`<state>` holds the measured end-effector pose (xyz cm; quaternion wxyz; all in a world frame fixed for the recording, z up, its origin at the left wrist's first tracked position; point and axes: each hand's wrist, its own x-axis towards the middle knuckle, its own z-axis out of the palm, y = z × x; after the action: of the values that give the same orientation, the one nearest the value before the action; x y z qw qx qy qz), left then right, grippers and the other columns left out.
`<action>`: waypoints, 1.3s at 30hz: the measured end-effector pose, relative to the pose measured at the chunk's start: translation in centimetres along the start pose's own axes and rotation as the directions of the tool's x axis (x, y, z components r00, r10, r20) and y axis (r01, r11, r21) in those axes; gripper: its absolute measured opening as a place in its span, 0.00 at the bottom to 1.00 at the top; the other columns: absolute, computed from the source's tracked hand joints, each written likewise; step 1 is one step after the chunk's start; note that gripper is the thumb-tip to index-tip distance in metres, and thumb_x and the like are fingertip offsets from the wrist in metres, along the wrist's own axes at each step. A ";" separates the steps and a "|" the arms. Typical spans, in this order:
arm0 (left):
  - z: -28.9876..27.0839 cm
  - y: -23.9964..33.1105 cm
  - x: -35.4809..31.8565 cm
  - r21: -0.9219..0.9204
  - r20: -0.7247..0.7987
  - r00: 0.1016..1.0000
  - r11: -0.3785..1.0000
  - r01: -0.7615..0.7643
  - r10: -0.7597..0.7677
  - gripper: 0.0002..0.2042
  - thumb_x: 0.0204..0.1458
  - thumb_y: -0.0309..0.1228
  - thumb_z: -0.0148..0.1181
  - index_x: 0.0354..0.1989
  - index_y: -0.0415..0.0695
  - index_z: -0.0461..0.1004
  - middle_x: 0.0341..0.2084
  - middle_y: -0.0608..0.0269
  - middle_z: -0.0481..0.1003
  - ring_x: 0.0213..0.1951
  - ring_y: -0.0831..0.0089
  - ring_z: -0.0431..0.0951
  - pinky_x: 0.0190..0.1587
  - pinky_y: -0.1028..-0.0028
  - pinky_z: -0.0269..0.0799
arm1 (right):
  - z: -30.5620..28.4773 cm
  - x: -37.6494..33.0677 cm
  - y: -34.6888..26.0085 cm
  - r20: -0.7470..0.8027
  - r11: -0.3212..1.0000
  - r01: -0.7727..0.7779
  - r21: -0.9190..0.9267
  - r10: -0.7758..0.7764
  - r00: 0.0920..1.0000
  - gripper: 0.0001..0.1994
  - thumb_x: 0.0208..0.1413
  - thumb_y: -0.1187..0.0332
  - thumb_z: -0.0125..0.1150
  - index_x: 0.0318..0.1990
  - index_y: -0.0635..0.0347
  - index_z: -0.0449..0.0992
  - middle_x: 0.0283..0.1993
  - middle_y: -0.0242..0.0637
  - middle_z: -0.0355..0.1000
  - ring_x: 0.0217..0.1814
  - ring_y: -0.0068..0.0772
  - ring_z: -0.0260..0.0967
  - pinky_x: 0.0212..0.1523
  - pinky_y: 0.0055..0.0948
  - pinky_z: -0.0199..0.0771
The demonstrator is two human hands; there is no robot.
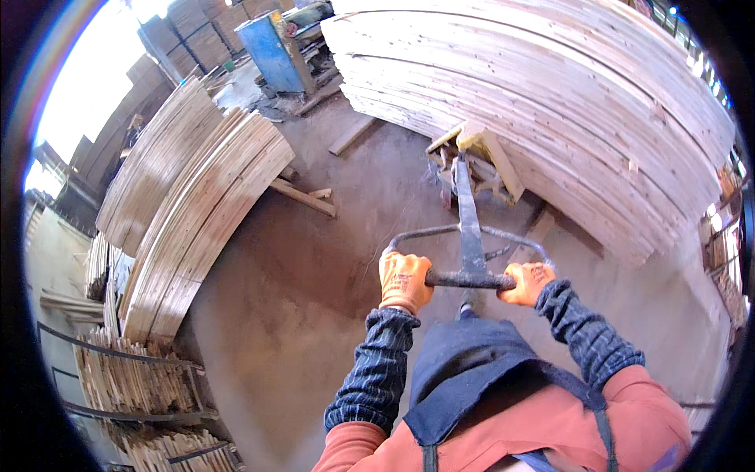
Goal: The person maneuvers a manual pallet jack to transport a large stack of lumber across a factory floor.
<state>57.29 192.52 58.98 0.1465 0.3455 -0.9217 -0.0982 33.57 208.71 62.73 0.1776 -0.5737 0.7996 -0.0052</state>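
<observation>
Both of my hands, in orange gloves, are closed around the dark crossbar of a metal pull handle (470, 228). My left hand (405, 281) grips the bar's left end, and my right hand (525, 283) its right end. A bent rod loops from the handle's shaft out to both hands. The shaft runs away from me to a yellow fitting (470, 134) at a low wheeled or framed base beside a big stack of planks (519, 79). What the base is, I cannot make out. Dark sleeve covers reach up my forearms, and a dark apron hangs in front of me.
More long planks (212, 212) are stacked on the left. Bundles of thin wood strips (138, 377) sit in metal racks at the lower left. Loose wood pieces (303, 197) lie on the brown floor (291, 315). A blue metal cabinet or machine (275, 53) stands farther back.
</observation>
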 end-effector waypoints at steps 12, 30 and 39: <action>-1.7 2.0 -2.1 -0.041 0.098 0.992 0.997 -0.072 0.075 0.10 0.39 0.41 0.68 0.26 0.50 0.81 0.25 0.54 0.80 0.34 0.54 0.81 0.43 0.58 0.72 | -1.4 -3.5 0.7 0.044 1.000 0.018 0.007 -0.018 0.999 0.20 0.42 0.48 0.63 0.35 0.53 0.80 0.33 0.49 0.79 0.37 0.52 0.79 0.40 0.46 0.77; -11.3 -4.9 9.0 -0.129 -0.021 0.966 0.957 -0.260 0.259 0.07 0.32 0.36 0.70 0.20 0.52 0.79 0.15 0.62 0.75 0.27 0.61 0.78 0.37 0.62 0.71 | -15.1 4.3 -3.2 0.347 0.942 0.187 0.279 -0.280 0.895 0.27 0.51 0.43 0.62 0.48 0.56 0.78 0.38 0.49 0.79 0.42 0.51 0.78 0.45 0.43 0.76; -16.1 -11.7 15.1 -0.052 -0.274 0.847 0.872 -0.486 0.456 0.12 0.35 0.37 0.70 0.16 0.48 0.70 0.09 0.64 0.68 0.17 0.62 0.71 0.23 0.64 0.67 | -21.3 10.0 -9.2 0.509 0.881 0.055 0.471 -0.322 0.798 0.29 0.52 0.49 0.68 0.51 0.66 0.76 0.39 0.46 0.80 0.36 0.38 0.81 0.41 0.32 0.79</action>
<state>58.97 172.48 73.79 0.3030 0.1088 -0.9442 -0.0692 33.10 192.23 81.83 0.5310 -0.5727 0.6238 -0.0278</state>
